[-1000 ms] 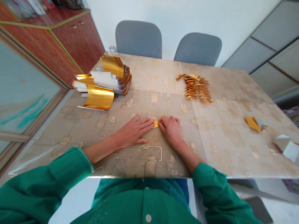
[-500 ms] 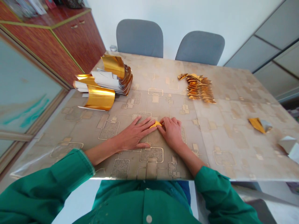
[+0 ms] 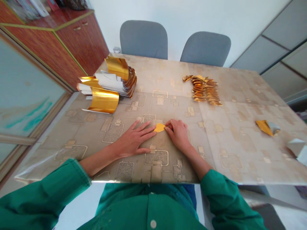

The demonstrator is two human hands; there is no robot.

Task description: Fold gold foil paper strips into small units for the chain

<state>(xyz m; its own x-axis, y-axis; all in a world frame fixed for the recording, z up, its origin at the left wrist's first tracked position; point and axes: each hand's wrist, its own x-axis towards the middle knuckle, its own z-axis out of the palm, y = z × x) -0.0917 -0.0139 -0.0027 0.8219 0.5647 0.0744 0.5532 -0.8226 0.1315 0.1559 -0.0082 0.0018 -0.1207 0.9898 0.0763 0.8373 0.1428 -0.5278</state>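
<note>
A small folded gold paper piece (image 3: 159, 128) lies on the patterned tablecloth in front of me. My left hand (image 3: 134, 138) is spread palm down, its fingertips at the left end of the piece. My right hand (image 3: 177, 133) has its thumb and fingers pinched on the right end. At the back left stands a pile of curled gold and white sheets (image 3: 104, 99). Folded gold pieces (image 3: 205, 91) are lined up in rows at the back right.
A gold and silver folded scrap (image 3: 266, 127) and a whitish paper (image 3: 296, 148) lie at the right of the table. Two grey chairs (image 3: 144, 40) (image 3: 206, 48) stand behind the far edge. A wooden cabinet (image 3: 79, 41) is at the back left.
My left hand has slid a little to the left, uncovering more of the gold piece. My right hand has shifted slightly right and still pinches its end.
</note>
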